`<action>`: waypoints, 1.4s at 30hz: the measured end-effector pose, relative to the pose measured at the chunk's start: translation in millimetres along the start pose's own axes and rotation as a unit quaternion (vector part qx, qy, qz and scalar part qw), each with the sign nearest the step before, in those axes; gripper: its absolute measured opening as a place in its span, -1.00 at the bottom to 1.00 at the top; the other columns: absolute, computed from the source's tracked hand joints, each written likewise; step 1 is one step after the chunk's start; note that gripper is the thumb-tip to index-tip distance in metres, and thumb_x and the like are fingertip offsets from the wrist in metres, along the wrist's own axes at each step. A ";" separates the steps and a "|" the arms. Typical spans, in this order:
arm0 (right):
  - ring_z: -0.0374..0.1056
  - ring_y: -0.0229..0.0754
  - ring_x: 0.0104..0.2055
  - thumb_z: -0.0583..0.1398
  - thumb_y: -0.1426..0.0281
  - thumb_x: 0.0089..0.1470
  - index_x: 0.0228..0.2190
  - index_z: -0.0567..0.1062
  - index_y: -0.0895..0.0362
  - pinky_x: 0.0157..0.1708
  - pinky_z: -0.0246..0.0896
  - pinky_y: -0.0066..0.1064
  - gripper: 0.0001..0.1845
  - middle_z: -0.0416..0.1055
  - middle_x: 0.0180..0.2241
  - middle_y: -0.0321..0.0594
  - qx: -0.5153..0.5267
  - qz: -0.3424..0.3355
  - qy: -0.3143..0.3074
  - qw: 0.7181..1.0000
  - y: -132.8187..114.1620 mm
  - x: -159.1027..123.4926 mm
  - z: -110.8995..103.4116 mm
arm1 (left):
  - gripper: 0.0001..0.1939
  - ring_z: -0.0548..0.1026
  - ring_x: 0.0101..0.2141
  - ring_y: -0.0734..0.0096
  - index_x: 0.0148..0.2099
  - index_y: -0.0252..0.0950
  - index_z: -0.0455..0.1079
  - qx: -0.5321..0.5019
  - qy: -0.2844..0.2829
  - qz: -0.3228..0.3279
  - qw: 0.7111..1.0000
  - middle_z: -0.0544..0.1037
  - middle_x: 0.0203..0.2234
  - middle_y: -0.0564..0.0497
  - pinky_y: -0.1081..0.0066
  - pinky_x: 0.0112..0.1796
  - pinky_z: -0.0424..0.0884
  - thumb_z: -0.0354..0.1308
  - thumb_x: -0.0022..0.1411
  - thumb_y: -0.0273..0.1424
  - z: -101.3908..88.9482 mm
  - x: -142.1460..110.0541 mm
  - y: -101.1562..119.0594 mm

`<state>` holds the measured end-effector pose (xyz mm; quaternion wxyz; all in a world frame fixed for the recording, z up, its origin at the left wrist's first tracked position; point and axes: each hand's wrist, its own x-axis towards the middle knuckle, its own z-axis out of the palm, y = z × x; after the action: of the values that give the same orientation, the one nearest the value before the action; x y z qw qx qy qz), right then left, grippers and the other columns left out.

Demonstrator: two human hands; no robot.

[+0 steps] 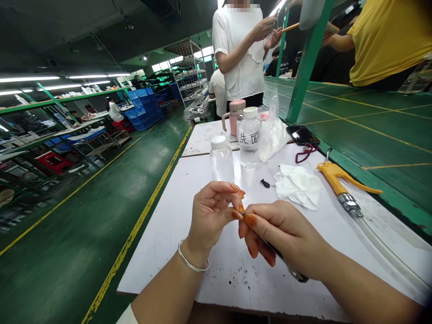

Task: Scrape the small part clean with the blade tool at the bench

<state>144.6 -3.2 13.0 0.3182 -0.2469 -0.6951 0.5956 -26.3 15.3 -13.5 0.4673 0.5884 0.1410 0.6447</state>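
My left hand (211, 216) and my right hand (283, 234) meet above the white work table (162, 243), fingertips together. Between those fingertips is a tiny dark piece (241, 213), too small to identify. A slim dark tool with a metal end (297, 273) lies in my right hand, running under the palm. Just beyond my hands stand a clear plastic bottle (221, 159) and a labelled bottle of clear liquid (249, 137). A small black part (265, 183) lies on the table near a crumpled white cloth (297, 185).
A yellow air blow gun (337, 180) with a clear hose lies at the table's right. Farther back are a pink flask (234, 117), a plastic bag (273, 130) and a phone (302, 135). Co-workers in white (239, 54) and yellow (388, 40) stand ahead and right.
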 end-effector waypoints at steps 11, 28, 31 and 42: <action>0.20 -0.45 -0.72 0.01 0.17 0.36 -0.42 0.45 0.17 -0.68 0.14 -0.65 -0.56 0.44 -0.61 -0.31 0.010 -0.007 -0.015 1.000 2.4 2.8 -1.6 | -0.72 0.48 -0.31 0.50 -0.16 -0.19 0.48 -0.033 -0.002 -0.014 0.999 0.53 -0.52 0.16 0.33 0.00 0.39 0.40 0.08 -0.52 1.9 -0.6 -1.6; 0.24 -0.43 -0.70 0.00 0.20 0.38 -0.38 0.45 0.17 -0.66 0.15 -0.62 -0.59 0.46 -0.58 -0.30 0.015 -0.047 -0.005 0.999 3.4 0.7 1.3 | -0.69 0.49 -0.34 0.49 -0.23 -0.17 0.47 -0.038 0.033 -0.031 0.998 0.51 -0.57 0.17 0.34 -0.02 0.42 0.48 -0.02 -0.41 2.6 0.1 0.5; 0.24 -0.43 -0.70 0.00 0.20 0.38 -0.39 0.45 0.17 -0.66 0.15 -0.62 -0.59 0.46 -0.58 -0.29 0.011 -0.044 -0.003 0.999 2.6 0.4 1.2 | -0.69 0.49 -0.37 0.47 -0.25 -0.18 0.46 -0.023 0.040 -0.031 0.998 0.49 -0.59 0.17 0.31 -0.04 0.44 0.48 -0.03 -0.39 2.2 -0.1 0.1; 0.25 -0.41 -0.69 0.01 0.22 0.37 -0.42 0.45 0.16 -0.66 0.13 -0.60 -0.59 0.45 -0.58 -0.29 0.002 -0.026 0.002 1.000 -2.4 0.1 1.7 | -0.68 0.49 -0.36 0.48 -0.20 -0.18 0.47 0.014 0.002 0.011 1.000 0.52 -0.56 0.16 0.31 -0.03 0.42 0.46 0.00 -0.47 -1.0 2.4 4.2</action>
<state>143.3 -4.7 15.2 0.3353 -0.2294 -0.6991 0.5884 -28.8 15.3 -9.2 0.4516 0.5950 0.1452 0.6488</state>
